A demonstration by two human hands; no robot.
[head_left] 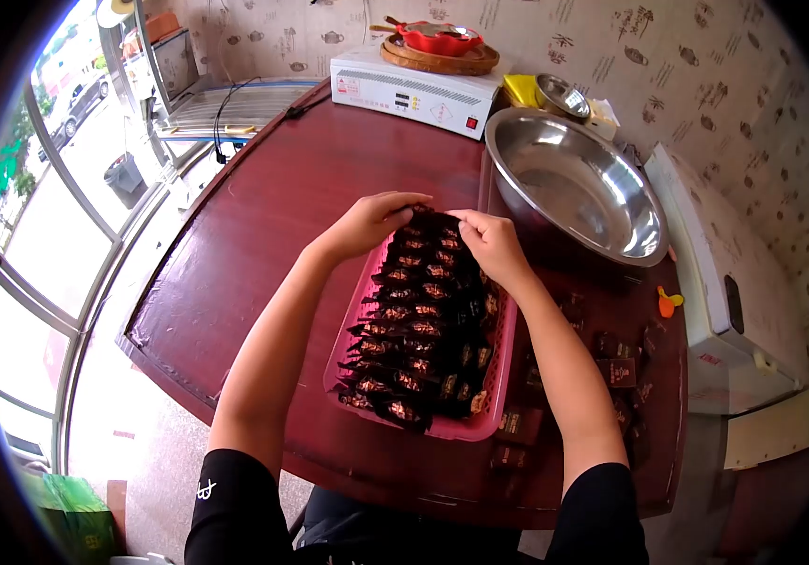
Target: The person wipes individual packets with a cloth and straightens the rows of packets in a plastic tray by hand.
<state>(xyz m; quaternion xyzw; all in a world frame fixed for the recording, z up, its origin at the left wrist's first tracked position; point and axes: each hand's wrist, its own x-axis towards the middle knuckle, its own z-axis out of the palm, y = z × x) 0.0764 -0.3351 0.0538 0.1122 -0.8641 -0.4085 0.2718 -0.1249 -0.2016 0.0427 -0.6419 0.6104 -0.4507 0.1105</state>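
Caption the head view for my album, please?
Left hand and right hand touching black packets in a pink basket, near a steel bowl.

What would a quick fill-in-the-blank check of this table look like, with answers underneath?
1. The basket holding the dark packets is ____ in colour.
2. The left hand and right hand are at the ____ end of the basket, away from the person's body.
3. The large metal bowl is on the person's ____ side of the table.
4. The wooden tray sits on ____ of the white machine.

Missing words: pink; far; right; top.
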